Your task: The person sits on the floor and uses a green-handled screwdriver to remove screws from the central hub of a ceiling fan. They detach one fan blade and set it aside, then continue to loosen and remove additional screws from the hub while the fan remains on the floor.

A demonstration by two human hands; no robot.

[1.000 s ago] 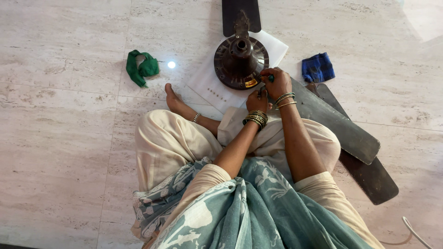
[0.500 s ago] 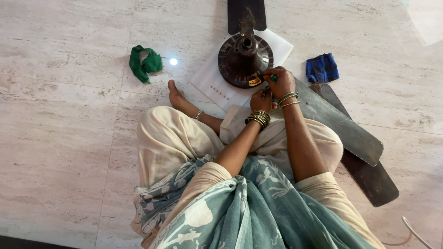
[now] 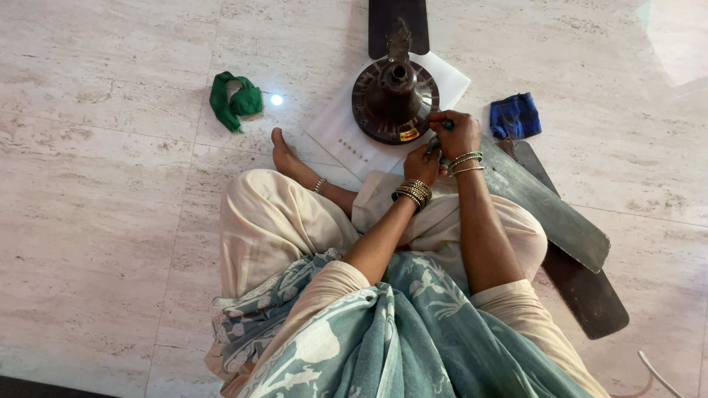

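Just above the frame's centre, my right hand (image 3: pixel 459 135) pinches a green-handled screwdriver (image 3: pixel 445 126) at the rim of the round dark-brown metal fan motor (image 3: pixel 393 93) on white paper (image 3: pixel 341 137); my left hand (image 3: pixel 422 162) presses closed on the dark blade (image 3: pixel 546 210) beside it; best kept upright, I judge, turning slowly.

Crumpled green cloth (image 3: pixel 234 100) on marble floor (image 3: pixel 96 221), left of white paper sheet (image 3: pixel 341 136). Folded blue checked cloth (image 3: pixel 515 116) toward floor's right side.
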